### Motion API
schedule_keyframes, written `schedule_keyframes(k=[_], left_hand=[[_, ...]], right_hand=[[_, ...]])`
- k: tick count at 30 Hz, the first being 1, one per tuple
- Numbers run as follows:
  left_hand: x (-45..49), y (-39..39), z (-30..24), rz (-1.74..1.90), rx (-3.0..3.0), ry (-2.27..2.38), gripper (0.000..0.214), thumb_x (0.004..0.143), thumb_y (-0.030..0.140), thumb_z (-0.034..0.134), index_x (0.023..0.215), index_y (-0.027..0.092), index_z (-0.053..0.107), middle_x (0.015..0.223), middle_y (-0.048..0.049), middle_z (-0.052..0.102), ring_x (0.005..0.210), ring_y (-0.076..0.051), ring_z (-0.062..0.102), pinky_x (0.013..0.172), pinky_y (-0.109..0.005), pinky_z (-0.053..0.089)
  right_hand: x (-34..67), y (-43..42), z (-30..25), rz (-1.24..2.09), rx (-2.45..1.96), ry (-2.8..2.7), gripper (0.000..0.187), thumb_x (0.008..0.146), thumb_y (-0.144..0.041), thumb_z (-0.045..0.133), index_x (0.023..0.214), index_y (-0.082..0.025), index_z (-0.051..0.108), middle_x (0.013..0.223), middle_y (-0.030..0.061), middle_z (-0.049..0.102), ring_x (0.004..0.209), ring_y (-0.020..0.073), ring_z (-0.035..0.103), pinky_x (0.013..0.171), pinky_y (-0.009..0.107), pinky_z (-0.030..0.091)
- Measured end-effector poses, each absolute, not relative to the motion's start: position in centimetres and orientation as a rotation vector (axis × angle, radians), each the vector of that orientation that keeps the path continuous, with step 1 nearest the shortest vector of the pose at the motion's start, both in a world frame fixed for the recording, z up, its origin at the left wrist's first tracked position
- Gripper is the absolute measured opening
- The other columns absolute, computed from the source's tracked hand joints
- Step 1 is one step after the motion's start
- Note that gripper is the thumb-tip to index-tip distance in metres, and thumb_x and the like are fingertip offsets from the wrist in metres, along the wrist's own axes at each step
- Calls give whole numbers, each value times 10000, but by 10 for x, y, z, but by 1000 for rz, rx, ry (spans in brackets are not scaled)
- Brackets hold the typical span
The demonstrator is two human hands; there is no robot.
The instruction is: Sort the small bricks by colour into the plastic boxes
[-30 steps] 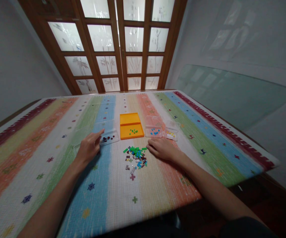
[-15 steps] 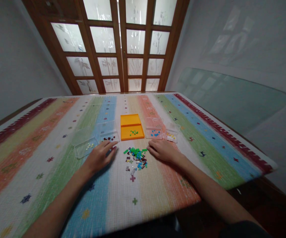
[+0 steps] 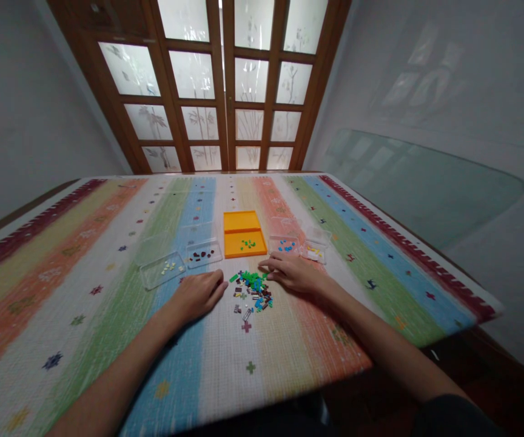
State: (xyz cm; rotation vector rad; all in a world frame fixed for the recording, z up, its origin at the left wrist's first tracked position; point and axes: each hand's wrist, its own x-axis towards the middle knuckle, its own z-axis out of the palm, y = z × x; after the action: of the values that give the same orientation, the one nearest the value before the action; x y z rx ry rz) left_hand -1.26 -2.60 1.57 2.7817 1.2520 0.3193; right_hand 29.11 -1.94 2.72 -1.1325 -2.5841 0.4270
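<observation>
A small pile of tiny coloured bricks (image 3: 253, 290), mostly green, blue and dark red, lies on the striped cloth between my hands. My left hand (image 3: 196, 295) rests flat just left of the pile, fingers together and stretched toward it, holding nothing. On the other side, my right hand (image 3: 292, 272) lies with its fingers reaching the pile's upper edge, and nothing visible is in it. Behind the pile stands an orange tray (image 3: 245, 232) with a few green bricks in its near half.
Two clear boxes sit at the left: one with pale yellow pieces (image 3: 162, 269), one with dark red pieces (image 3: 203, 254). At the right are a clear box with blue pieces (image 3: 284, 244) and another with yellow pieces (image 3: 315, 248). The table's edge (image 3: 426, 321) is near on the right.
My left hand has drawn back from the box of dark red pieces and moved right to lie beside the pile. My right hand's fingers have crept left to the pile's edge.
</observation>
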Motion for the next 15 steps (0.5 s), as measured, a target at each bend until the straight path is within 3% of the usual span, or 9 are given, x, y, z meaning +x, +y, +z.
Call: schedule_keyframes(k=[15], left_hand=[[-12,-27,15,331,2776,1216,267,1030,340,351,890,203,533,813,-57,692,728,-197,658,644,-293,465]], right_hand=[[271,0,42,462,-1074,-2750,237,992,-156,526,1134,-187,713,1020,93,683,889,172,624,760,283,463]])
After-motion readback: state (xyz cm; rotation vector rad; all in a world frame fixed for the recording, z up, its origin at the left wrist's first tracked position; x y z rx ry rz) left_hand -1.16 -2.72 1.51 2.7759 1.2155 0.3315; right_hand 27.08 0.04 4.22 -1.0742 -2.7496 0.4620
